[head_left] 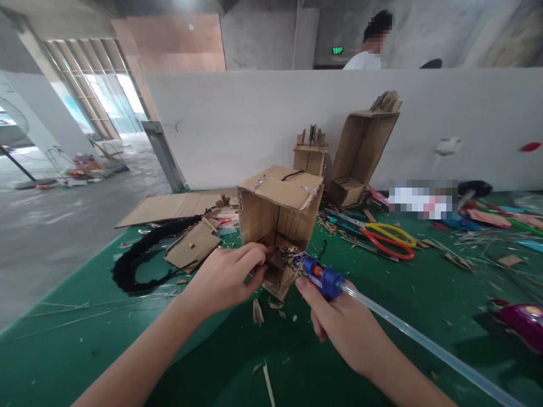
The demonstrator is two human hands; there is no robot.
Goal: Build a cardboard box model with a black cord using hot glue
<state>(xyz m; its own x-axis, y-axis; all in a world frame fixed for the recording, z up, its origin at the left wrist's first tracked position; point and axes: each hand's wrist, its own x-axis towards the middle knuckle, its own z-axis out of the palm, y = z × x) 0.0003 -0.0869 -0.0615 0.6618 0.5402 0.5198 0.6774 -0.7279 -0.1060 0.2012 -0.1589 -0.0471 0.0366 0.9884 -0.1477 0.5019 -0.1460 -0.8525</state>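
An open-fronted cardboard box (280,189) stands upright on the green tabletop, with a dark cord on its top. My right hand (339,316) is wrapped round a blue hot glue gun (324,277), whose nozzle points into the lower part of the box. A long clear glue stick (416,333) runs out of its back end. At the box's lower left opening is my left hand (231,277), fingers curled and pressed together around a brown piece (275,260) that looks like cardboard. The fingertips partly hide that piece.
Red- and yellow-handled scissors (388,240) lie to the right, with a purple object (521,322) nearer. Behind stand a tall cardboard form (367,147) and a white partition (237,124). A black fuzzy strip (131,271) lies left. A person (371,45) is beyond the partition.
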